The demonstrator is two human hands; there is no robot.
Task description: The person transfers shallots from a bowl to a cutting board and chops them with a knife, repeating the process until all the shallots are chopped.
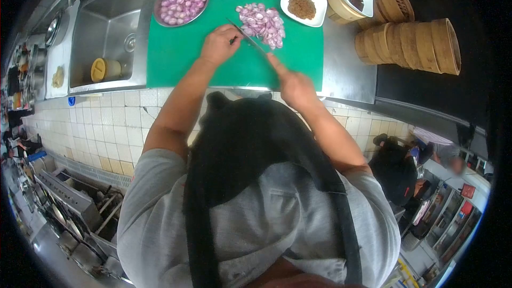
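Observation:
My right hand (296,86) grips a knife (253,42), its blade slanting up and left across the green cutting board (186,66). Close against the blade, my left hand (220,45) is closed with its fingers curled down onto the board. A small dark spot shows by those fingertips; what they hold is hidden. Just beyond the blade lies a loose heap of sliced shallots (262,23). A round metal bowl (158,12) of peeled whole shallots stands at the board's far left corner.
A white square dish (321,3) of brown crumbly food sits on the board's far right. Bamboo steamers (408,46) are stacked farther right. At left is a steel sink (101,21) with a yellowish container (105,70). Another person (393,170) is at lower right.

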